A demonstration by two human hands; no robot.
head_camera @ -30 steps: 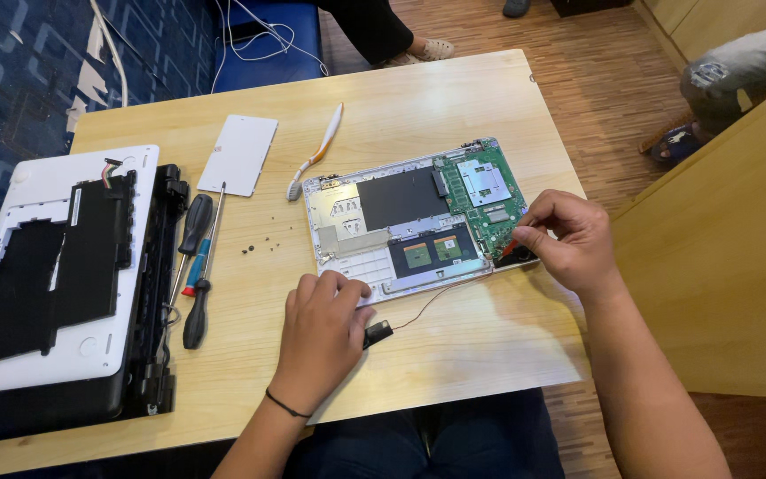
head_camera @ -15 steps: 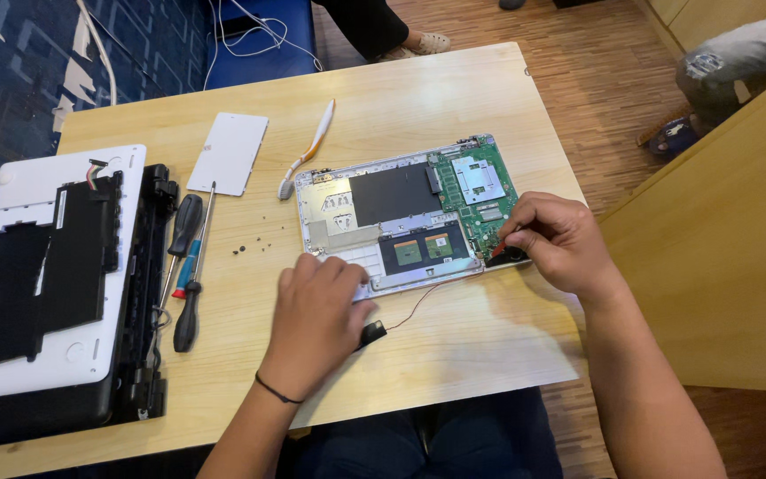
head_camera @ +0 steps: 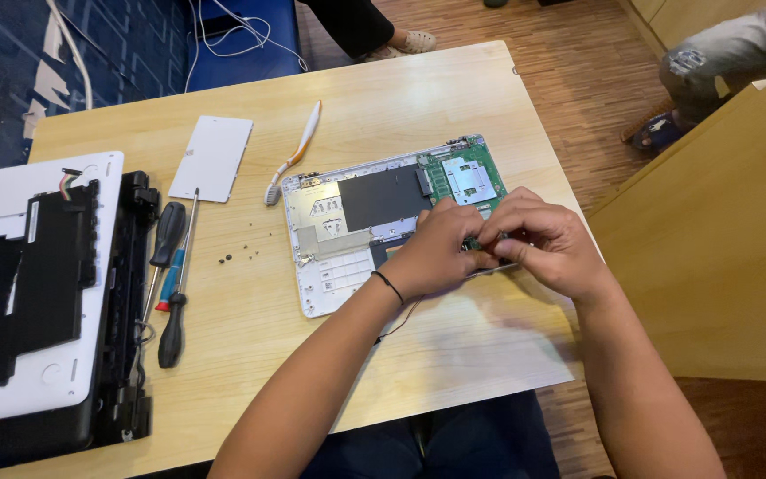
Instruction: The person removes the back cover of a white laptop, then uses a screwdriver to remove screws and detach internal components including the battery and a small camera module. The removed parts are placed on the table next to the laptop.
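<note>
An opened white laptop base (head_camera: 330,266) lies in the middle of the wooden table (head_camera: 401,98), with a green circuit board (head_camera: 463,177) at its right end. My left hand (head_camera: 436,248) and my right hand (head_camera: 547,244) meet over the board's near edge, fingertips curled together. A small dark part (head_camera: 496,238) shows between them, pinched by the right fingers. What the left fingers grip is hidden. A thin black wire (head_camera: 398,318) runs out from under my left wrist.
A white panel (head_camera: 212,158) and a toothbrush (head_camera: 294,151) lie behind the base. Two screwdrivers (head_camera: 170,266) and loose screws (head_camera: 237,257) lie to its left. The laptop lid with a black battery (head_camera: 37,275) is far left. A wooden board (head_camera: 711,248) stands at right. Other people's feet (head_camera: 405,40) are beyond the table.
My left hand has moved right from the base's front edge to join my right hand over the board. The right hand stays at the same corner.
</note>
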